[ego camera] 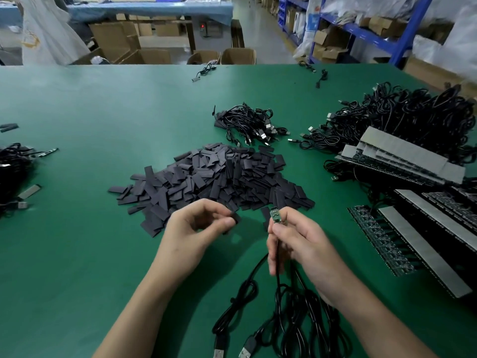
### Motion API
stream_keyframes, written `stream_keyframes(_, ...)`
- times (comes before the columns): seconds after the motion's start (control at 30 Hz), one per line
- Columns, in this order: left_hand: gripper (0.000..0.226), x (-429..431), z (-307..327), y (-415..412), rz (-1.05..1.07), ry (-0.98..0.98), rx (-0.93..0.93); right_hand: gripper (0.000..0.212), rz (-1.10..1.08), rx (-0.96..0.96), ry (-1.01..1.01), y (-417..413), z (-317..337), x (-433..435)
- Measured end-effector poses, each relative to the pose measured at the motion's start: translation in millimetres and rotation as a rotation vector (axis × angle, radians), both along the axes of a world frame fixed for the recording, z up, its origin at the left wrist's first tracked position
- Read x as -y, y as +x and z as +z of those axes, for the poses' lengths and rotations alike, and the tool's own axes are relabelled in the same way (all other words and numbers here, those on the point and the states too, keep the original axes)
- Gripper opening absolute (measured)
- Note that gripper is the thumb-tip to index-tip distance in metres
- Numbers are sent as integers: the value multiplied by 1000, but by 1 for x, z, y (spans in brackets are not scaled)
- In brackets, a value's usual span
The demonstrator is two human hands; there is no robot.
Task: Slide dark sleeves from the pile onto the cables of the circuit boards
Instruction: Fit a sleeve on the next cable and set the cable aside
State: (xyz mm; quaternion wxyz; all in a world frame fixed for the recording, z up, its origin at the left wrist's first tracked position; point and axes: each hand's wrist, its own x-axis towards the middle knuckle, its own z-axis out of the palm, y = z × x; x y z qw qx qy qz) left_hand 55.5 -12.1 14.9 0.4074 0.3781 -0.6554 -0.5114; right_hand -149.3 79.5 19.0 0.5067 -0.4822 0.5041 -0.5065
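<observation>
A big pile of flat dark sleeves (214,177) lies on the green table (77,228) just beyond my hands. My left hand (196,228) pinches one dark sleeve (236,218) between thumb and fingers, a little above the table. My right hand (291,236) holds a small green circuit board (275,215) upright, its tip pointing up, a short gap from the sleeve. The board's black cable (277,277) runs down through my right hand into a loose tangle with USB plugs (232,352) at the near edge.
Rows of circuit boards with grey strips (423,244) lie at the right, with a large heap of black cables (413,117) behind them. A smaller cable bundle (247,122) sits past the pile. More cables (13,171) lie at the left edge.
</observation>
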Motion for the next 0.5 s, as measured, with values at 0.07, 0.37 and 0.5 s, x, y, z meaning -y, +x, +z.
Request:
stream_keyframes(0.07, 9, -10, 2, -9, -126, 74, -147, 15, 15, 26, -1, 2, 0, 0)
stream_keyframes(0.37, 13, -20, -1, -21, -233, 117, -187, 30, 104, 119, 39, -5, -1, 1)
stream_keyframes(0.5, 21, -20, -3, -19, -179, 27, -81, 20, 123, 174, 64, -5, -3, 2)
